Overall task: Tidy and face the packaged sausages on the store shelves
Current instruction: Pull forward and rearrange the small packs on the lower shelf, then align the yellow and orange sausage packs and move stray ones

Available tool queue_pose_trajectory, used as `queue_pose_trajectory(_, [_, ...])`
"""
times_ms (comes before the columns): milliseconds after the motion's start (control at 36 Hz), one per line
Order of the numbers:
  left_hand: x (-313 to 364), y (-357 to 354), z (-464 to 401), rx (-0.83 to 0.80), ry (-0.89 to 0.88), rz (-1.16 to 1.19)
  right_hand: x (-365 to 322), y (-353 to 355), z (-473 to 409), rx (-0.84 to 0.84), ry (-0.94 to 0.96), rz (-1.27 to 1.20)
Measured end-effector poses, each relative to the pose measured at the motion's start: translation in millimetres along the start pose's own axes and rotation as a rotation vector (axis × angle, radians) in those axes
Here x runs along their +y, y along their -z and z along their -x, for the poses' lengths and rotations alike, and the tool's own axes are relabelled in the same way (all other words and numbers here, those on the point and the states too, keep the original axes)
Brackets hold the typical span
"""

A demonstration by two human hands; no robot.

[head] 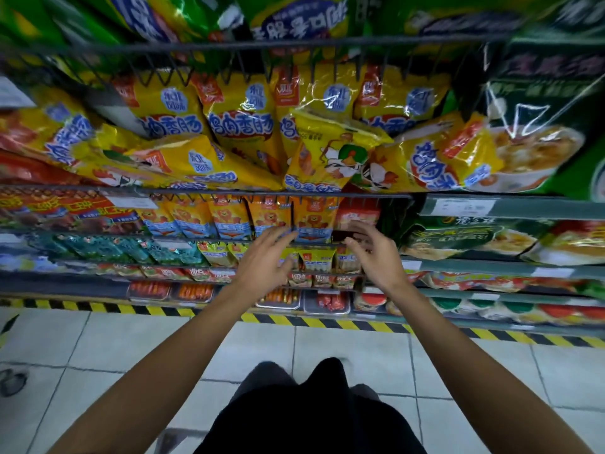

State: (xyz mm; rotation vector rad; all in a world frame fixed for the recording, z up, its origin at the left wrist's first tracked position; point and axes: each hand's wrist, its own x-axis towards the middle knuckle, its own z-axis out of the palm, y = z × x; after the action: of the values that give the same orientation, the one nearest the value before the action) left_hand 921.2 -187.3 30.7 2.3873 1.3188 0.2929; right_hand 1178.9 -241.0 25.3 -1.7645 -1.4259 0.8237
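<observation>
Both my hands reach toward the wire shelf of orange sausage packs [268, 217] printed with a lion. My left hand [266, 257] is spread, fingers straight, its fingertips touching the lower edge of the orange pack [314, 221] by the shelf rail. My right hand [373, 253] has loosely curved fingers in front of a red sausage pack [357, 217] at the right end of that row; whether it holds the pack is unclear. Above, large yellow sausage bags [239, 116] lie jumbled, one yellow bag [334, 152] tipped forward over the rail.
Lower shelves hold small yellow packs [316, 258], teal packs [108, 249] and trays of red sausages [327, 301]. Green noodle bags [537, 126] fill the right side. A yellow-black hazard stripe [327, 322] edges the shelf base above the white tiled floor [98, 348].
</observation>
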Motion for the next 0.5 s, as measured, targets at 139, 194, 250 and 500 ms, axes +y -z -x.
queue_pose_trajectory(139, [20.2, 31.6, -6.7, 0.062, -0.112, 0.061, -30.1, 30.8, 19.6, 0.075, 0.031, 0.015])
queue_pose_trajectory(194, [29.7, 42.2, -9.8, 0.074, -0.174, 0.079, -41.6, 43.2, 27.2, 0.120, 0.023, -0.005])
queue_pose_trajectory(250, [40.2, 51.9, -14.0, 0.082, -0.238, 0.093, -51.0, 55.8, 34.3, 0.168, 0.020, -0.027])
queue_pose_trajectory(500, [87.1, 75.6, -29.3, 0.145, -0.357, 0.160, -72.3, 99.6, 59.7, 0.304, -0.030, -0.163])
